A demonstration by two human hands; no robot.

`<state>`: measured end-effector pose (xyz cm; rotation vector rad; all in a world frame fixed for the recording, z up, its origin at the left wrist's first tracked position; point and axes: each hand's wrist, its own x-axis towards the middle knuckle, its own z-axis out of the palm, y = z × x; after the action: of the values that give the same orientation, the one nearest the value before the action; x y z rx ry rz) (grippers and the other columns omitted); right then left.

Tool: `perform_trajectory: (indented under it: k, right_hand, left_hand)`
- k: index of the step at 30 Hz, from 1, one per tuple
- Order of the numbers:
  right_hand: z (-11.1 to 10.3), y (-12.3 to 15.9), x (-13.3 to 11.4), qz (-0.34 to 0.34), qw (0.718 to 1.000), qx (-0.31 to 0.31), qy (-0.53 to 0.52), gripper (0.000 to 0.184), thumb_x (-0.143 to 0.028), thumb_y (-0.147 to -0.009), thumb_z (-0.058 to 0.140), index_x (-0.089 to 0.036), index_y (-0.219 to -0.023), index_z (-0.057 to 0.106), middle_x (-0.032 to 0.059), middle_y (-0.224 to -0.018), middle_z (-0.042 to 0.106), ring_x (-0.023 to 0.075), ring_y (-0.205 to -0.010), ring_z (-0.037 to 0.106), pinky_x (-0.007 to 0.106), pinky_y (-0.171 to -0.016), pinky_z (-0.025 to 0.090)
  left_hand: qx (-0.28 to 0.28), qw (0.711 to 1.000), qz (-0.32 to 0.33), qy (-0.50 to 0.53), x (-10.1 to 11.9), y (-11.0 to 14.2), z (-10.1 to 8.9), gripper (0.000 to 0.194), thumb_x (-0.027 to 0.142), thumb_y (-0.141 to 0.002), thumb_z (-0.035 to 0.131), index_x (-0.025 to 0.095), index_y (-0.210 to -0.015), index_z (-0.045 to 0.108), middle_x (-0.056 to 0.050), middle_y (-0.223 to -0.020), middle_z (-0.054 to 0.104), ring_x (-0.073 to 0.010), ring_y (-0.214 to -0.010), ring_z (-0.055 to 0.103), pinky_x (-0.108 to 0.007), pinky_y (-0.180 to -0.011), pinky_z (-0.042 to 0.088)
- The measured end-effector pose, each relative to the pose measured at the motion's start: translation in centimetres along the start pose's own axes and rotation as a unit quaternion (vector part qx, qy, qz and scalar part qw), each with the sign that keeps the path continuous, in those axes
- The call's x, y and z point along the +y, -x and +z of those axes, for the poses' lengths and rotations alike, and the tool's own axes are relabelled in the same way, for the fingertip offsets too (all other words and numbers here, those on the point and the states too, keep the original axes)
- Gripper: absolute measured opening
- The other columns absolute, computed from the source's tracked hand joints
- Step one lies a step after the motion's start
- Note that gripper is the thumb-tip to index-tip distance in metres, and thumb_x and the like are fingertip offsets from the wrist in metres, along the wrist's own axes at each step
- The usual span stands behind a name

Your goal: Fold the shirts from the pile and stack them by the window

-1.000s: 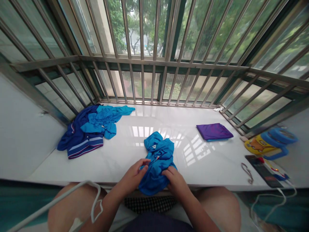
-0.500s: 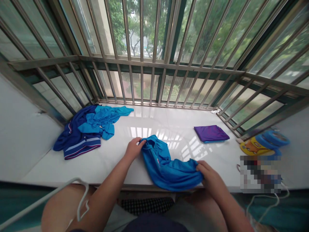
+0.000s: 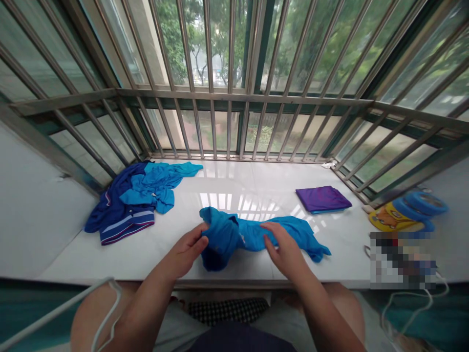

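A crumpled blue garment (image 3: 222, 239) lies across the front of the white ledge, bunched at its left end and trailing off to the right. My left hand (image 3: 190, 247) grips its left edge, with the thumb in front and the fingertips partly hidden by the cloth. My right hand (image 3: 284, 249) rests at the middle of the garment, its fingers stretched out and the thumb apart from them. The garment's exact kind does not show in its folds.
Dark blue clothing with striped trim (image 3: 126, 225) and a lighter blue garment (image 3: 156, 183) are heaped at the left. A folded purple cloth (image 3: 322, 199) lies at the right, near a yellow and blue bottle (image 3: 397, 212). Metal bars (image 3: 230, 100) line the window behind the ledge (image 3: 176, 264).
The blue garment now stretches to the right, its right end lying on the ledge. My right hand has let go of that end and moved left to the middle. My left hand is slightly lower.
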<state>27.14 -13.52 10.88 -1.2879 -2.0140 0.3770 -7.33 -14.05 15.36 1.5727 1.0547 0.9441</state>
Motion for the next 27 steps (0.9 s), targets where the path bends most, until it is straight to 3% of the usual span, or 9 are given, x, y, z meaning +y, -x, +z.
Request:
perform_trajectory:
  k: [3, 5, 7, 10, 14, 18, 20, 23, 27]
  right_hand:
    - [1.6, -1.8, -4.3, -0.042, 0.988, -0.087, -0.118, 0.078, -0.031, -0.1, 0.067, -0.025, -0.171, 0.036, 0.0151, -0.171, 0.047, 0.0295, -0.156, 0.048, 0.05, -0.128, 0.043]
    - [1.7, -3.0, -6.3, -0.06, 0.962, -0.174, -0.201, 0.096, -0.03, -0.095, 0.074, -0.028, -0.177, 0.023, 0.0152, -0.17, 0.049, 0.0286, -0.154, 0.051, 0.048, -0.125, 0.045]
    - [1.3, -4.1, -7.6, -0.075, 0.924, -0.262, -0.269, 0.084, -0.025, -0.092, 0.076, -0.03, -0.169, 0.042, 0.0103, -0.149, 0.069, 0.0261, -0.135, 0.067, 0.042, -0.114, 0.054]
    - [0.2, -5.4, -8.4, -0.063, 0.894, -0.321, -0.305, 0.032, -0.015, -0.091, 0.067, -0.026, -0.12, 0.077, -0.0008, -0.104, 0.08, 0.0201, -0.097, 0.074, 0.031, -0.089, 0.058]
    - [-2.2, -5.9, -8.5, 0.038, 0.927, -0.202, -0.314, 0.011, -0.015, -0.09, 0.062, -0.023, -0.09, 0.07, -0.0027, -0.084, 0.071, 0.017, -0.08, 0.066, 0.026, -0.073, 0.052]
    - [-4.4, -5.7, -8.5, 0.041, 0.958, -0.041, -0.28, 0.012, -0.032, -0.096, 0.061, -0.023, -0.091, 0.067, 0.0004, -0.09, 0.066, 0.0173, -0.08, 0.063, 0.028, -0.073, 0.052]
    - [-5.0, -5.5, -8.4, 0.048, 0.967, 0.006, -0.25, 0.02, -0.04, -0.099, 0.059, -0.023, -0.094, 0.067, 0.0008, -0.09, 0.067, 0.0178, -0.08, 0.063, 0.028, -0.073, 0.052]
    - [-5.8, -5.0, -7.9, 0.086, 0.972, 0.061, -0.21, 0.032, -0.048, -0.103, 0.056, -0.024, -0.082, 0.06, -0.0025, -0.073, 0.061, 0.0165, -0.069, 0.058, 0.026, -0.065, 0.049]
    - [-8.8, -3.9, -6.5, 0.09, 0.98, 0.073, -0.163, 0.03, -0.05, -0.102, 0.061, -0.025, -0.086, 0.064, -0.0008, -0.074, 0.064, 0.0199, -0.073, 0.063, 0.029, -0.071, 0.054]
  left_hand:
    - [-0.092, 0.995, -0.022, 0.01, 2.6, 1.0, 0.5, 0.063, 0.082, -0.098, 0.052, 0.02, -0.09, 0.065, -0.003, -0.09, 0.061, -0.0194, -0.082, 0.053, -0.032, -0.079, 0.05]
    - [-0.141, 0.99, -0.022, 0.007, 4.3, 1.3, 0.8, 0.063, 0.08, -0.1, 0.05, 0.02, -0.091, 0.066, -0.003, -0.089, 0.062, -0.0188, -0.08, 0.054, -0.031, -0.077, 0.05]
    - [-0.159, 0.987, -0.014, -0.022, 5.6, 1.4, 0.9, 0.06, 0.076, -0.104, 0.046, 0.021, -0.092, 0.068, -0.003, -0.088, 0.063, -0.0186, -0.079, 0.055, -0.03, -0.076, 0.05]
    - [-0.105, 0.989, -0.017, -0.102, 6.3, 1.4, 0.6, 0.051, 0.065, -0.109, 0.041, 0.023, -0.094, 0.067, -0.001, -0.085, 0.064, -0.0186, -0.079, 0.059, -0.028, -0.074, 0.049]
    - [0.018, 0.99, -0.016, -0.139, 4.7, 1.5, 0.0, 0.041, 0.065, -0.103, 0.054, 0.026, -0.103, 0.067, 0.001, -0.082, 0.066, -0.0201, -0.075, 0.061, -0.029, -0.07, 0.047]
    - [-0.04, 0.989, -0.033, -0.142, 1.1, 1.5, 0.9, 0.064, 0.053, -0.074, 0.092, 0.03, -0.128, 0.067, -0.002, -0.11, 0.077, -0.0271, -0.099, 0.071, -0.034, -0.087, 0.054]
    - [-0.079, 0.978, -0.05, -0.186, -1.2, 1.4, 2.0, 0.051, 0.041, -0.077, 0.089, 0.03, -0.124, 0.071, -0.004, -0.117, 0.077, -0.0295, -0.107, 0.07, -0.037, -0.095, 0.053]
    - [-0.099, 0.959, -0.038, -0.262, -4.4, 1.2, 3.8, 0.011, 0.028, -0.086, 0.073, 0.026, -0.097, 0.075, -0.008, -0.109, 0.076, -0.03, -0.105, 0.069, -0.04, -0.094, 0.052]
    - [-0.036, 0.972, -0.026, -0.23, -6.1, 1.1, 4.7, 0.019, 0.035, -0.098, 0.057, 0.028, -0.093, 0.074, -0.008, -0.097, 0.077, -0.0289, -0.094, 0.071, -0.041, -0.087, 0.054]
